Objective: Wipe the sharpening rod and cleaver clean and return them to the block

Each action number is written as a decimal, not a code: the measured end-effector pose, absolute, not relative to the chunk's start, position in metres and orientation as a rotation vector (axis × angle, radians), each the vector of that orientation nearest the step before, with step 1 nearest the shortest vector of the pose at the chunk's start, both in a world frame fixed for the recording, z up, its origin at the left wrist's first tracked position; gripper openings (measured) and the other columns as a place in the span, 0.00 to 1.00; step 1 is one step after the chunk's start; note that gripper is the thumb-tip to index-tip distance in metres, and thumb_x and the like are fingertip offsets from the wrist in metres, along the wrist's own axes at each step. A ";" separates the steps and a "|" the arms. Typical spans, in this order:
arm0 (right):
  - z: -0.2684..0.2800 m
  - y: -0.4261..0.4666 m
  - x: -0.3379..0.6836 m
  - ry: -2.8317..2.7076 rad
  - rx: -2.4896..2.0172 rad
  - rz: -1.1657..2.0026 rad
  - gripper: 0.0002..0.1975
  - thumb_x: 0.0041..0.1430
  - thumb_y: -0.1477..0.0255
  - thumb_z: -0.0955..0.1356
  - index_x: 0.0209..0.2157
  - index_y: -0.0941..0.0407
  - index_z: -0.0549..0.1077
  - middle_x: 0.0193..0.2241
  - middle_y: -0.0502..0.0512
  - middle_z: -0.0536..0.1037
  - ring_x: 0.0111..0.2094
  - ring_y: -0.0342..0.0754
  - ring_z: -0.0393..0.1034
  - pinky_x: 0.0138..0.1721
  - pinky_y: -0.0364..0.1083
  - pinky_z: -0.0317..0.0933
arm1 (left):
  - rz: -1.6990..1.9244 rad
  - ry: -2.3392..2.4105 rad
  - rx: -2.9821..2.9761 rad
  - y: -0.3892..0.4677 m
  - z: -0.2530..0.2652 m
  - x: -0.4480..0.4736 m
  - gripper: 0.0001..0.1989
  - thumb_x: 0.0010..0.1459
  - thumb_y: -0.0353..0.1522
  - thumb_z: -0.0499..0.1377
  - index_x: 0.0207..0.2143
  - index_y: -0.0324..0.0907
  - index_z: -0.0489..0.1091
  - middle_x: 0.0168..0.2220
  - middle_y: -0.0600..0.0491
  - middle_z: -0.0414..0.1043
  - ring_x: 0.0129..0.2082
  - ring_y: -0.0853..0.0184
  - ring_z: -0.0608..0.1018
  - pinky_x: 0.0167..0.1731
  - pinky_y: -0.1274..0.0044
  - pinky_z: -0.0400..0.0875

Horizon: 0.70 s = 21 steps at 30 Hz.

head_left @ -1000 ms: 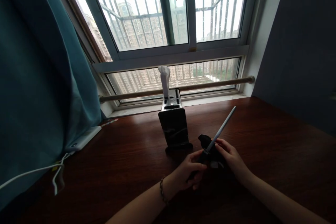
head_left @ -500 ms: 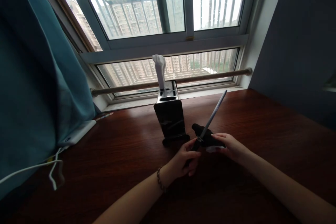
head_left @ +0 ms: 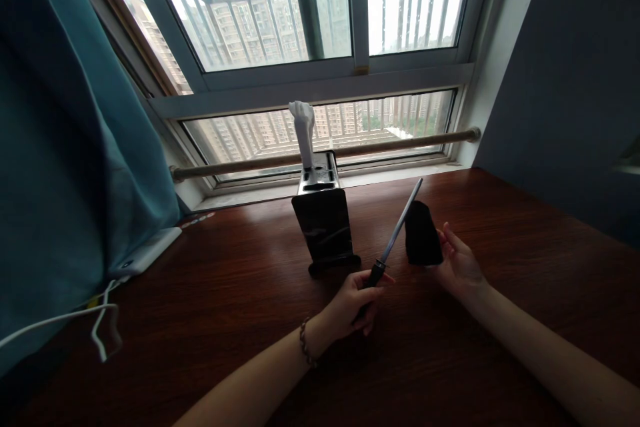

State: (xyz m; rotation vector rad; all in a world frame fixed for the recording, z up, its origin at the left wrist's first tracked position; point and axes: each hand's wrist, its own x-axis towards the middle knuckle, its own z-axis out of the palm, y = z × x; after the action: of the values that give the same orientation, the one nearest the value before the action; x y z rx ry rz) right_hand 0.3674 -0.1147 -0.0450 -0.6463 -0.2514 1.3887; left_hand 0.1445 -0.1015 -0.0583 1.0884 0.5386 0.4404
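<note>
My left hand [head_left: 356,303] is closed around the black handle of a slim grey rod [head_left: 401,221], which may be a sharpening steel or a narrow blade. The rod points up and to the right, away from me. To its right, my right hand [head_left: 457,260] holds a black cloth [head_left: 423,235] at its lower right edge. The cloth hangs spread and roughly flat, a small gap apart from the rod. The thumb of that hand stands up, and some of its fingers are hidden behind the cloth.
A black stand [head_left: 326,227] is on the brown wooden table [head_left: 225,333], with a tissue box [head_left: 320,177] behind it, a white tissue sticking up. White cables [head_left: 103,333] and a white device [head_left: 150,253] lie left beside the blue curtain [head_left: 60,147]. A window is behind.
My right hand has moved right and up, taking the black cloth off the rod's base, where it was bunched. My left hand still holds the rod, its tip slightly lower and further left.
</note>
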 end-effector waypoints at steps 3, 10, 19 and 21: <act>-0.053 -0.120 0.353 -0.353 -0.634 1.469 0.08 0.47 0.69 0.73 0.27 0.57 0.73 0.27 0.51 0.75 0.31 0.44 0.70 0.37 0.42 0.66 | 0.397 0.540 1.117 -0.102 -0.058 0.145 0.20 0.53 0.34 0.58 0.47 0.36 0.62 0.10 0.64 0.56 0.06 0.78 0.56 0.08 0.83 0.61; -0.061 -0.134 0.331 -0.763 -0.814 1.596 0.13 0.41 0.69 0.75 0.30 0.58 0.73 0.26 0.53 0.74 0.25 0.46 0.68 0.28 0.43 0.64 | 0.302 0.529 1.294 -0.108 -0.050 0.146 0.14 0.53 0.33 0.57 0.42 0.36 0.66 0.11 0.63 0.56 0.07 0.78 0.58 0.10 0.83 0.62; -0.053 -0.128 0.340 -0.976 -0.886 1.414 0.14 0.37 0.71 0.76 0.28 0.60 0.75 0.26 0.54 0.75 0.28 0.45 0.69 0.32 0.42 0.63 | 0.298 0.557 1.297 -0.106 -0.053 0.148 0.11 0.53 0.32 0.56 0.39 0.36 0.63 0.10 0.63 0.56 0.07 0.77 0.58 0.10 0.83 0.63; -0.052 -0.126 0.345 -0.930 -0.905 1.384 0.15 0.37 0.69 0.77 0.29 0.60 0.75 0.27 0.55 0.75 0.29 0.46 0.69 0.31 0.42 0.63 | 0.311 0.531 1.285 -0.106 -0.052 0.150 0.11 0.53 0.31 0.55 0.39 0.36 0.64 0.10 0.63 0.56 0.07 0.77 0.57 0.09 0.82 0.63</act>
State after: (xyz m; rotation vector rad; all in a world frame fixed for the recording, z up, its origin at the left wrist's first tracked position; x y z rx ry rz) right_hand 0.3447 -0.1260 -0.0517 -0.9049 -0.9300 1.3843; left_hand 0.1499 -0.1057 -0.0520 1.2852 0.5310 0.3114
